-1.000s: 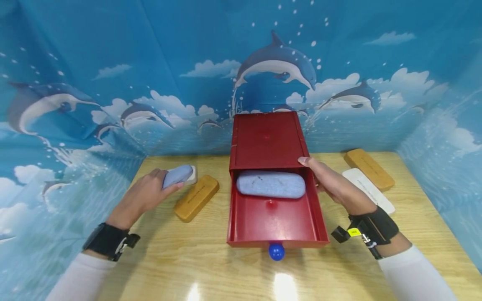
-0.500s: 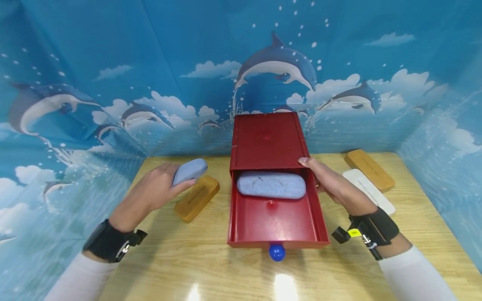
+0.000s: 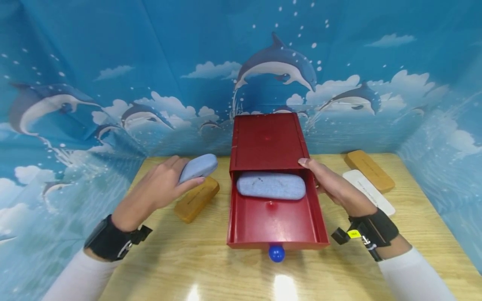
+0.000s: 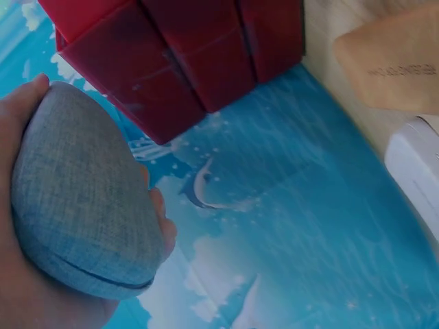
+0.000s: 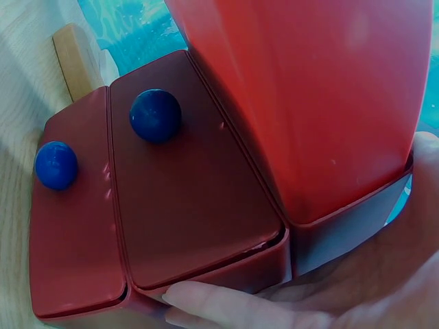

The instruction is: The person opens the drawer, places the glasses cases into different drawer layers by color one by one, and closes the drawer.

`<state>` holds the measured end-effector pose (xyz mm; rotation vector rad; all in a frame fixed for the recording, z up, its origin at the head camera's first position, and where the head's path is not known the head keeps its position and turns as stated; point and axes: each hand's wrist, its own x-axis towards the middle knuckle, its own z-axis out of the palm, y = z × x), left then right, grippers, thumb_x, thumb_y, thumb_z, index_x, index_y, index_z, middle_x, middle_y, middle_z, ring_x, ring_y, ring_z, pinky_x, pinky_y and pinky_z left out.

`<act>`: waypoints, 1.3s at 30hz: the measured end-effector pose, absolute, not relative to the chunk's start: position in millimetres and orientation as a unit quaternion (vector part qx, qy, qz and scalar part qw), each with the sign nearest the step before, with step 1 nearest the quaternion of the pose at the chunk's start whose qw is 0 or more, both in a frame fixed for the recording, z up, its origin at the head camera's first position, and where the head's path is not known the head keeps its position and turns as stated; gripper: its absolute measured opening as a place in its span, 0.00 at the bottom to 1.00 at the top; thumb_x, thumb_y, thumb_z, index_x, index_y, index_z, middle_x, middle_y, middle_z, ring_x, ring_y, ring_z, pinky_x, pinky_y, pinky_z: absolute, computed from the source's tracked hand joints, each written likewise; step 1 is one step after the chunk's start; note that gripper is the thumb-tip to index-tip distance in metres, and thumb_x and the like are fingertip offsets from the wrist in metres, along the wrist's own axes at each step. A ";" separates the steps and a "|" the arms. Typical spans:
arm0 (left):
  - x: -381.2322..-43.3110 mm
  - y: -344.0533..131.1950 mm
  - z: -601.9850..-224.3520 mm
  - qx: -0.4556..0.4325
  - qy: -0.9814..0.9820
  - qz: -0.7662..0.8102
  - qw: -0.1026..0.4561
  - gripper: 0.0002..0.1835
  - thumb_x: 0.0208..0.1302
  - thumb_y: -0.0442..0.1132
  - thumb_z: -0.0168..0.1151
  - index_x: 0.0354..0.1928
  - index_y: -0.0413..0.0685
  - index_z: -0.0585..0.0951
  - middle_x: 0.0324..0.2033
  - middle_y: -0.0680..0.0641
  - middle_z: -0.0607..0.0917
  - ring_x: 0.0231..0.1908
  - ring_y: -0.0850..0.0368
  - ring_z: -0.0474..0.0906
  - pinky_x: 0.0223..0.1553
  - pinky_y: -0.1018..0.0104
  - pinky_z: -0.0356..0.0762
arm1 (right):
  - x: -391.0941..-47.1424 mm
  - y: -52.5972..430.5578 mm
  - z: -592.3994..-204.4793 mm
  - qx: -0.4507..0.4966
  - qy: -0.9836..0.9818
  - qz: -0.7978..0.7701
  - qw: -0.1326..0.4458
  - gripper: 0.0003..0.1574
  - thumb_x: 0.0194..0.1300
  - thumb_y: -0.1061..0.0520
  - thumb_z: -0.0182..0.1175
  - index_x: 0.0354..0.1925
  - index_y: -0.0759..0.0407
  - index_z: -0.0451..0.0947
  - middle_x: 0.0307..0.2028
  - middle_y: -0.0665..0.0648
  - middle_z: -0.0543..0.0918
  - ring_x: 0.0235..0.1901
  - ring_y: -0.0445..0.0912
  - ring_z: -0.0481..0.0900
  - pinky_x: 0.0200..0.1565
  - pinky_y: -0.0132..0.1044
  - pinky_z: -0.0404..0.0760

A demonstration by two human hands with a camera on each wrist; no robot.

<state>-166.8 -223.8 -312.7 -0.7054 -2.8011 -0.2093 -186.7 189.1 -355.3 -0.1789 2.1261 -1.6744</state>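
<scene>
My left hand point(image 3: 156, 186) grips a light blue fabric glasses case point(image 3: 198, 166) and holds it above the table, left of the red drawer cabinet point(image 3: 268, 140). In the left wrist view the same case point(image 4: 86, 192) lies against the palm, fingertips showing past its far side. My right hand point(image 3: 337, 184) holds the cabinet's right side, thumb on its top front corner; the right wrist view has its fingers along the side and a fingertip at the front edge. The top drawer point(image 3: 278, 225) is pulled out, with another blue glasses case point(image 3: 271, 185) lying crosswise at its back.
A tan case point(image 3: 196, 200) lies below the left hand; a white case point(image 4: 418, 168) near it is visible only in the left wrist view. Right of the cabinet lie a white case point(image 3: 368, 190) and a tan case point(image 3: 370, 170). Two lower drawers have blue knobs point(image 5: 156, 115).
My left hand has lifted the blue glasses case off toward the right, nearer the cabinet, uncovering then hiding the white case behind it. The right hand and drawer have stayed put.
</scene>
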 end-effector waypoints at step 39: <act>-150.6 -144.8 -266.5 -0.369 -0.923 -0.035 0.103 0.39 0.64 0.72 0.40 0.54 0.43 0.74 0.38 0.48 0.77 0.34 0.58 0.71 0.31 0.64 0.76 | -187.0 188.6 -356.0 -0.068 0.765 -0.601 0.220 0.43 0.70 0.32 0.38 0.64 0.65 0.56 0.43 0.65 0.75 0.34 0.52 0.82 0.35 0.50 0.82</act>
